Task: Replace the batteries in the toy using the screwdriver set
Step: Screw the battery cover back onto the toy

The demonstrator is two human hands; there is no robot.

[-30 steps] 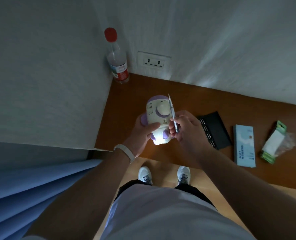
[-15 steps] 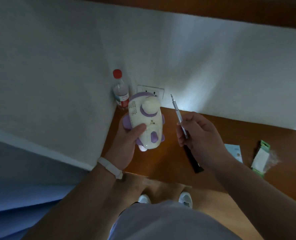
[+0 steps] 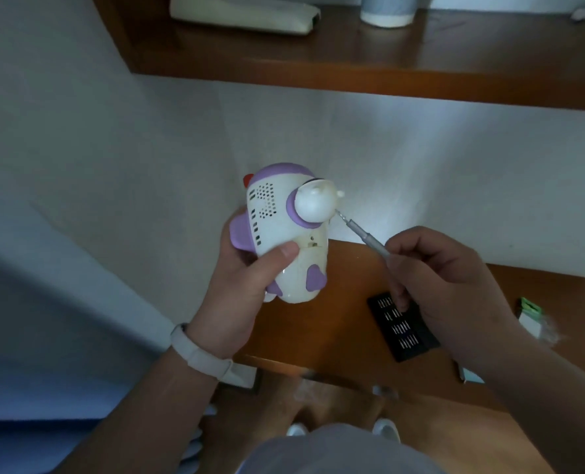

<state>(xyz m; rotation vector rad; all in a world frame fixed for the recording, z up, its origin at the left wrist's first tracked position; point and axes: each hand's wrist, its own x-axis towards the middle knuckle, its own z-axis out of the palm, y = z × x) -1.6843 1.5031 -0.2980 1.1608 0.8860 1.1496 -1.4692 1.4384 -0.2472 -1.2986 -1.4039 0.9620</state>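
Observation:
My left hand (image 3: 240,285) grips a white and purple toy (image 3: 284,234) and holds it up in front of the wall, its back with the speaker holes and a small screw hole turned to me. My right hand (image 3: 445,289) pinches a thin silver screwdriver (image 3: 363,236). The tip points up and left, right beside the toy's round white knob. Below my right hand, the black bit case (image 3: 404,326) of the screwdriver set lies open on the wooden desk (image 3: 335,302).
A green and white battery pack (image 3: 532,318) lies at the desk's right edge, and a light blue box (image 3: 470,378) peeks out under my right forearm. A wooden shelf (image 3: 352,59) overhead carries a white pouch and a cup. A red bottle cap (image 3: 247,179) shows behind the toy.
Both hands have risen with the view tilting upward. The toy has turned so its knob faces right, and the screwdriver has tilted from nearly upright to pointing at the knob.

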